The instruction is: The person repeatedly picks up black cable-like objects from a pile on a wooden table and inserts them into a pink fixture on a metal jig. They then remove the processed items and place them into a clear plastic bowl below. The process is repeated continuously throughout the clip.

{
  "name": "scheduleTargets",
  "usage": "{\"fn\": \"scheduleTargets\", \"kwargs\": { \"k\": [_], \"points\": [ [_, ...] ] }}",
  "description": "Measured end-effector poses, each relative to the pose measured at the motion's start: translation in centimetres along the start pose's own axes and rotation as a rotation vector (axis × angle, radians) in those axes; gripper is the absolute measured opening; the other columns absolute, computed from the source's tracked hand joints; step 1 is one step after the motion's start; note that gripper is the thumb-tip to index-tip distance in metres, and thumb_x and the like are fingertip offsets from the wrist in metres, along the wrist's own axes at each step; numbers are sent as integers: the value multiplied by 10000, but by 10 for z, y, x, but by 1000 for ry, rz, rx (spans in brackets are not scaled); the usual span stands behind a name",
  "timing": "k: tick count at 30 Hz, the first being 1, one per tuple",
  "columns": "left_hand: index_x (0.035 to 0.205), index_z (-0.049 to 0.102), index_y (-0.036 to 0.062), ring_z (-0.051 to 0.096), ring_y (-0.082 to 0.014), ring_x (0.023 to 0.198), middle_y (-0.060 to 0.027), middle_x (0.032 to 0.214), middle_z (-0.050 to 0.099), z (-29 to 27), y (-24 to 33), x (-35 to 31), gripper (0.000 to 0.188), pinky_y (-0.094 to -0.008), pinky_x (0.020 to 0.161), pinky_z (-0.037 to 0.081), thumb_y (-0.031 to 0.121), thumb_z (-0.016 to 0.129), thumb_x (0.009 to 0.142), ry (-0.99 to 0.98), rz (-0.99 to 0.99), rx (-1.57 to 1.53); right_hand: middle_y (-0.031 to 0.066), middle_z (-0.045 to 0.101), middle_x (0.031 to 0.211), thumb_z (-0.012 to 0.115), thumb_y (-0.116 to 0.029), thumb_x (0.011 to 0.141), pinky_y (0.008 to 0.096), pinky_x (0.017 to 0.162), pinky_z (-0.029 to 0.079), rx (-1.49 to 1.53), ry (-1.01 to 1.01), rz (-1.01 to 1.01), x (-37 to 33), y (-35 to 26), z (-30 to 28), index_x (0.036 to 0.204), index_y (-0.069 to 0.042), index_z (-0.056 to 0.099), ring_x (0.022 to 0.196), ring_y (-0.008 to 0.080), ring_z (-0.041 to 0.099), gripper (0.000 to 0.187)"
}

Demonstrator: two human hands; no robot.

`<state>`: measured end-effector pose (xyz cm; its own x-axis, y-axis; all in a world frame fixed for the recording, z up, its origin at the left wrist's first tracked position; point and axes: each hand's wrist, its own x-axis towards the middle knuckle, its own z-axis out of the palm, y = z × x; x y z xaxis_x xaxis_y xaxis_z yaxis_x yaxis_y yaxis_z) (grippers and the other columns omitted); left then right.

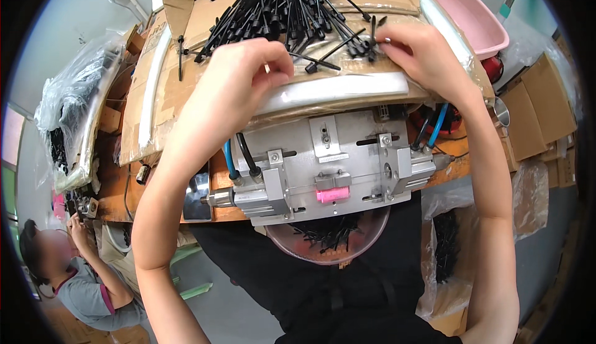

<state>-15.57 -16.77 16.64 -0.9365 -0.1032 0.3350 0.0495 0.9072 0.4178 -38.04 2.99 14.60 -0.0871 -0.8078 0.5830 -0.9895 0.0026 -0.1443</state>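
Observation:
My left hand (242,74) is above the padded front edge of the cardboard, its fingers curled toward the thumb. A black knob-headed plastic rod (320,63) lies beside its fingertips; what the fingers enclose, if anything, is hidden. Farther right, the fingertips of my right hand (422,52) pinch at a thin black plastic piece (373,31) by the edge of the heap. That heap of black plastic rods (279,6) spreads over the cardboard (354,68). Below my hands sits a metal fixture (310,151) with a pink block (333,194) at its front.
Under the fixture, a clear bowl (310,254) holds black pieces. Blue and black hoses (437,127) run at the fixture's sides. A phone (197,198) lies left on the wooden table. A pink basin (465,15) stands back right. Another person (93,288) works at far left.

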Motion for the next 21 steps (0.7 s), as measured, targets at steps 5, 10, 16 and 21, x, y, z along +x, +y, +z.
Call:
{"fn": "scheduleTargets", "kwargs": {
  "k": [5,10,16,21],
  "points": [
    [1037,708,18,653,-191,797,-94,944,677,-15,10,-21,251,-295,722,538,-68,654,808,67,44,64,142,717,950,605,-103,949,289,702,536,258,193,210,10,-3,-8,1113,16,654,811,190,685,208],
    [1327,624,103,622,-136,780,-57,928,667,30,48,-66,658,-258,716,532,-155,702,726,471,-29,141,113,700,896,645,-136,954,232,605,547,435,564,386,-4,-62,-26,1105,9,653,781,170,692,209],
    [1377,499,-69,529,-235,792,-86,888,558,127,117,-158,838,-363,770,445,-42,788,591,200,-168,212,174,676,1159,549,-183,1022,270,756,541,899,411,404,-77,-43,-53,1298,58,559,979,193,677,367],
    [1365,494,-80,513,-210,826,-72,910,510,157,120,-146,647,-316,753,457,-8,610,732,138,-207,349,198,669,1140,503,-181,1042,255,791,520,882,448,533,-100,-54,-48,1283,56,546,983,189,657,340]
  ]
}}
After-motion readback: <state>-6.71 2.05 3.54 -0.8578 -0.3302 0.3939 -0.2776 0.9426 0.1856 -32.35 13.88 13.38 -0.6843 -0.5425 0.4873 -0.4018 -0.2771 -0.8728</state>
